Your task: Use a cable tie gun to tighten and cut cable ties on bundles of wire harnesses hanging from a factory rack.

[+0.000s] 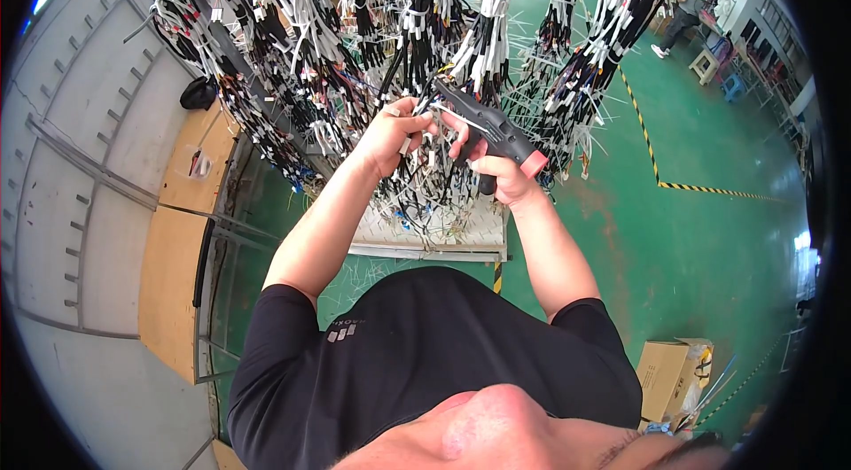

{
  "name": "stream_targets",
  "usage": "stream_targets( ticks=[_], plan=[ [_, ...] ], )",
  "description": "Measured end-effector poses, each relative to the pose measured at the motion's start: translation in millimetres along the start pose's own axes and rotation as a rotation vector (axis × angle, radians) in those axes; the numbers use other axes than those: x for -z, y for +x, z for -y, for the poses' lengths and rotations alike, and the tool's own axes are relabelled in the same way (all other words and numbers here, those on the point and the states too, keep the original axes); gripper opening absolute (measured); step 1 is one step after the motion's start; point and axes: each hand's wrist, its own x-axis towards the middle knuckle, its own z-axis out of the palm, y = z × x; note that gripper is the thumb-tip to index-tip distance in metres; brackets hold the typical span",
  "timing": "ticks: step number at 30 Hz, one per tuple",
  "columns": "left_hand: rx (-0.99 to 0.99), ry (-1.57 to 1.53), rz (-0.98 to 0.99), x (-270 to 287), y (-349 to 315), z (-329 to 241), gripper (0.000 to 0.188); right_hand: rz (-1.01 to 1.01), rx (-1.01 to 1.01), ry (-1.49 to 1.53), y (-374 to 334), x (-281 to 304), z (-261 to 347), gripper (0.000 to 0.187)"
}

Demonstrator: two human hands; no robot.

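Note:
My right hand (pixel 498 170) grips a black pistol-shaped tool (pixel 490 126) with a pink rear cap, its nose pointing up-left. My left hand (pixel 396 133) pinches a thin white strap and wires just in front of the tool's nose. Both hands are raised against a rack of hanging wire harnesses (pixel 390 36), black and white bundles with red bands and white connectors. Loose harness ends dangle below my hands over a pale perforated board (pixel 443 235).
A wooden bench top (pixel 173 240) runs along the left beside a grey slotted wall panel (pixel 71 169). A green floor with a yellow-black striped line (pixel 656 160) lies right. A cardboard box (pixel 671 374) stands lower right. Another person (pixel 681 14) stands far off at the upper right.

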Motion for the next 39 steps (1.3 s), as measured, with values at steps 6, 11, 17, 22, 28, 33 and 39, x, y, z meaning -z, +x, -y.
stream_targets(
  ticks=[6,11,17,22,28,33,39],
  plan=[
    [0.023,-0.045,0.008,10,2,4,0.008,-0.085,0.052,0.021,4,-12,0,0.062],
    [0.060,-0.063,0.030,5,1,0,0.009,-0.032,0.011,-0.079,6,-1,0,0.052],
    [0.004,-0.097,0.104,11,2,5,0.018,-0.054,-0.110,-0.012,1,-5,15,0.051],
    [0.000,-0.025,0.014,7,3,9,0.029,0.038,-0.114,0.097,-4,-6,24,0.067],
    [0.188,-0.233,0.029,-11,-1,-10,0.038,0.090,-0.038,-0.422,0,30,9,0.057],
    [0.212,-0.248,0.070,5,-1,-6,0.039,0.241,-0.147,0.414,-7,6,26,0.055],
    [0.014,-0.023,0.021,-4,-6,3,0.038,0.096,0.073,0.121,-29,12,44,0.051]
  ],
)
